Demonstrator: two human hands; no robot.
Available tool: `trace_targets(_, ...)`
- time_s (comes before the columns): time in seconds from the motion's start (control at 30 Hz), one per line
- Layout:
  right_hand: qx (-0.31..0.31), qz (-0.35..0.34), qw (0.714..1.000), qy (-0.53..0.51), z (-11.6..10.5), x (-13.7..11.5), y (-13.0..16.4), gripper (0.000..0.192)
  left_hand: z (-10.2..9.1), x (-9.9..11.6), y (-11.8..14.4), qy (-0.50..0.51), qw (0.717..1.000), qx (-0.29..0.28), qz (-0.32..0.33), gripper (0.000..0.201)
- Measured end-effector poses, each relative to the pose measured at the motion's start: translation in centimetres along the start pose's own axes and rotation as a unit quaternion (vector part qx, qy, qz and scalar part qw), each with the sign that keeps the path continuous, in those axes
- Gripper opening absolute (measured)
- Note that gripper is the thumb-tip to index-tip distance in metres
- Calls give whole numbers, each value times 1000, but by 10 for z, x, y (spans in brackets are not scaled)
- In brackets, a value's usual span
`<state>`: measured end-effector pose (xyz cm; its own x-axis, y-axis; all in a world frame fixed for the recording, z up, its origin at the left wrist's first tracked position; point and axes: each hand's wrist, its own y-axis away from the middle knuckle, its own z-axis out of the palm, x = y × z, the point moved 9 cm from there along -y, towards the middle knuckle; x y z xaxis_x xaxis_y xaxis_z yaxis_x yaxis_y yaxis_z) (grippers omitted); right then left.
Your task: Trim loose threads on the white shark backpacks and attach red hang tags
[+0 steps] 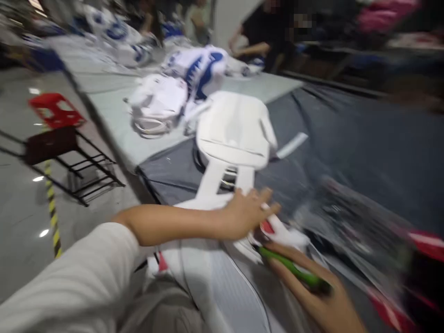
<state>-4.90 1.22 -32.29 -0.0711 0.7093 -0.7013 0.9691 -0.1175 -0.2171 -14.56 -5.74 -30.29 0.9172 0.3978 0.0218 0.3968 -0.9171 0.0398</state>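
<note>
A white bag-like piece (194, 268) with a ribbed grey panel lies close in front of me, reaching over the table's near edge. My left hand (246, 212) rests across its upper part, fingers stretched out and blurred by motion. Just below it, my right hand (312, 286) is closed around a green-handled tool (294, 268), whose dark tip points at the white material; the kind of tip is too blurred to tell. A small red patch (267, 226) shows between the two hands. Beyond my left hand, white straps (208, 180) run to a rounded white padded part (232, 125) lying on the dark sheet.
Several white and blue bags (204, 69) lie along the table (111, 111). Clear plastic wrapping (354, 222) is at the right. Left on the floor stand a dark stool (52, 143) and a red seat (57, 110). A person in black (267, 32) is at the far side.
</note>
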Motion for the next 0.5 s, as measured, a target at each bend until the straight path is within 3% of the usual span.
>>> trace_targets(0.07,-21,11,1000,-5,-5,-12,16,24,0,-4,-2,-1,1000,-15,7,76)
trace_targets(0.27,-58,29,998,11,-3,-20,17,28,2,-10,-6,-38,998,-33,26,95)
trace_targets(0.5,-42,8,999,-6,-5,-26,17,26,-1,-13,-6,-50,997,-63,-6,94)
